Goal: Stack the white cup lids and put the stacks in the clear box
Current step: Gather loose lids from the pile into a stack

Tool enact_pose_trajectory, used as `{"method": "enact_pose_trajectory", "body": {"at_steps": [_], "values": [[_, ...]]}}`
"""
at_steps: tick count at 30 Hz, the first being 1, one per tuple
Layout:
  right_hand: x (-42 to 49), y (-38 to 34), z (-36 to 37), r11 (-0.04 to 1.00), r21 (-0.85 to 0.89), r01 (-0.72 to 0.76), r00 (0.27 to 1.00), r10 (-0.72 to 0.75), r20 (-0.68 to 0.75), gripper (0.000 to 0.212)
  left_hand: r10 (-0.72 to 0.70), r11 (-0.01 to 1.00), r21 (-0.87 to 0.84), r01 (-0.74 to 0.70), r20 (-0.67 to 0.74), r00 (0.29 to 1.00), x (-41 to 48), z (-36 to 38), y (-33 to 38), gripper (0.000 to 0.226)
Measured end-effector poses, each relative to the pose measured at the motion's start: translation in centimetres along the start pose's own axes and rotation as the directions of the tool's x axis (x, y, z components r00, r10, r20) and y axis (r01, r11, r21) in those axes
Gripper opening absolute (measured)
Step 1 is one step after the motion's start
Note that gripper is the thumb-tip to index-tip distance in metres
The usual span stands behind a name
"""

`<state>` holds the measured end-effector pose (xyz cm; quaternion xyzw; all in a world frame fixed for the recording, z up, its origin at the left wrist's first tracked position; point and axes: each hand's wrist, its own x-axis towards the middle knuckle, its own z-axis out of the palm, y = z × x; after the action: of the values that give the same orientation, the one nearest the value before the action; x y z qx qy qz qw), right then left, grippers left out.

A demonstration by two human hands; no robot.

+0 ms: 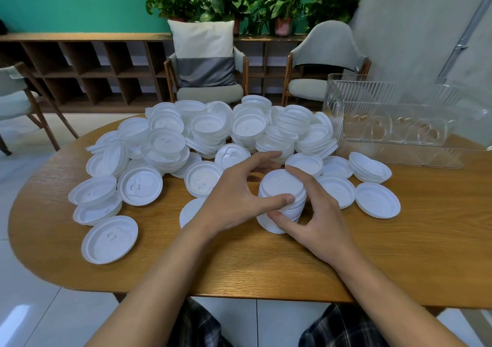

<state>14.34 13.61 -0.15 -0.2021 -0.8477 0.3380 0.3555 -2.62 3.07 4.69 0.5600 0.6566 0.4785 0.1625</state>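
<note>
A tall stack of white cup lids (281, 186) stands on the wooden table (239, 264) in front of me. My left hand (237, 200) curls round its left side, thumb across the front and fingers behind. My right hand (316, 213) grips its right side, thumb at the base and index finger at the top edge. A big loose heap of white lids (213, 133) covers the far half of the table. The clear box (399, 122) stands at the far right with no lids visible in it.
Single lids lie scattered round the stack, one at the near left (110, 240) and one at the right (377, 200). Chairs stand beyond the table, one with a white and grey cushion (205, 53). Potted plants line a low shelf at the back wall.
</note>
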Motion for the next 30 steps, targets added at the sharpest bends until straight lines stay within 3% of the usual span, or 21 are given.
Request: {"method": "enact_pose_trajectory", "body": {"at_steps": [9, 22, 27, 30], "values": [[0.0, -0.1, -0.1, 1.0, 0.024, -0.005, 1.0, 0.005, 0.001, 0.094, 0.014, 1.0, -0.01, -0.014, -0.01, 1.0, -0.1, 0.3, -0.1, 0.08], [-0.1, 0.0, -0.3, 0.999, -0.023, -0.033, 0.999, 0.033, 0.013, 0.09, -0.009, 0.996, -0.086, 0.007, -0.027, 1.0, -0.7, 1.6, -0.6, 0.07], [0.0, -0.2, -0.2, 0.999, -0.026, -0.021, 0.999, 0.022, 0.029, 0.086, 0.038, 0.997, 0.062, -0.042, 0.06, 0.997, -1.6, 0.7, -0.9, 0.06], [0.0, -0.2, -0.2, 0.998, -0.045, -0.043, 0.999, 0.044, 0.029, 0.088, 0.017, 0.983, 0.182, 0.009, -0.144, 0.989, -2.7, -0.9, -2.7, 0.044]]}}
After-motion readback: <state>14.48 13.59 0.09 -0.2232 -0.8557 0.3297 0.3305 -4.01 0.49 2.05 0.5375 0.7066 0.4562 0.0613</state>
